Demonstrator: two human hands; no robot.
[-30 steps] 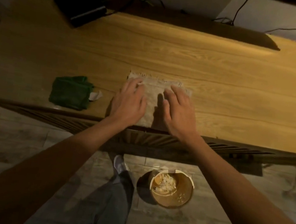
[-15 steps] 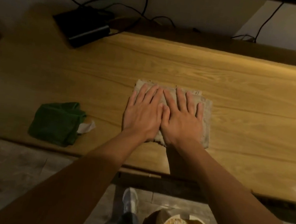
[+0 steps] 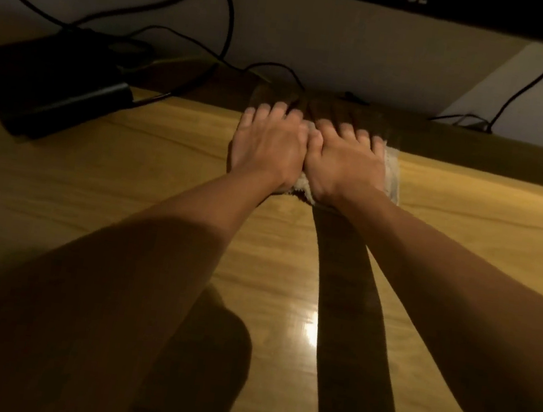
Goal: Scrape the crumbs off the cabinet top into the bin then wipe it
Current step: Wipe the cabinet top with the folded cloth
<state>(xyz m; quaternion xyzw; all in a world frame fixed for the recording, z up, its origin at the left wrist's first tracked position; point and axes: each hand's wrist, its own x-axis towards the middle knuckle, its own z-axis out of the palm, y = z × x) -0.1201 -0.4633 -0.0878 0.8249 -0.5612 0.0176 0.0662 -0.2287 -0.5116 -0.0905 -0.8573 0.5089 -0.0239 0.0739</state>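
Near the back edge of the surface (image 3: 430, 247), your left hand (image 3: 267, 150) and right hand (image 3: 346, 162) press flat, fingers straight, gripping nothing, on the cloth (image 3: 392, 176). It looks soft and light; it would likely bunch, so spread your palms.

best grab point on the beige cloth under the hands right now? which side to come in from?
Judging by what shows: the right edge of the cloth, the one strip clear of both the left hand and right hand, which press it flat on the cabinet top. Come from the right and pinch that edge; its far end lies in shadow by the wall.
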